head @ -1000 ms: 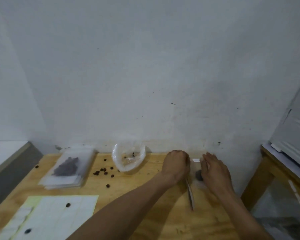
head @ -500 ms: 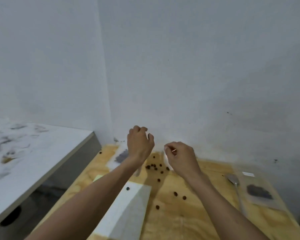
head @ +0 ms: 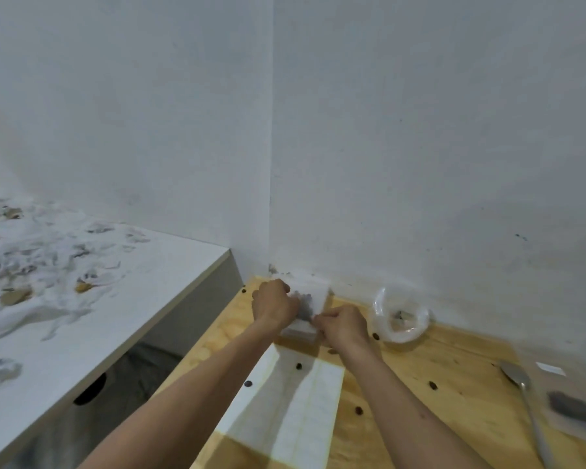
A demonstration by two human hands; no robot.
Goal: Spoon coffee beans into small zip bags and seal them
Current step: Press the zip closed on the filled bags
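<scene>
Both hands are seen at the far left corner of the table point(head: 454, 367), right up against the wall. The left hand point(head: 274, 306) is curled closed on the left edge of a stack of small zip bags point(head: 310, 299), and the right hand point(head: 344, 324) is pinched shut at the stack's near right corner. A dark cluster of coffee beans is visible through the top bag, between the two hands; whether one bag or several are gripped cannot be told.

Just to the right of the hands, close to the far edge, a clear plastic bowl point(head: 401, 316) is set down with only a few beans left inside. Loose beans point(head: 432, 385) are scattered over the wood in the middle of the table, and two more lie on a white sheet of paper point(head: 295, 411) that is spread along the near left side, under the forearms.

Over by the right edge, a metal spoon point(head: 521, 384) is laid flat, its bowl toward the wall and its handle toward the near edge. Just beside it, nearer the right edge, a filled bag point(head: 575, 407) is lying flat with a dark patch of beans inside and a small white label at its far end.
</scene>
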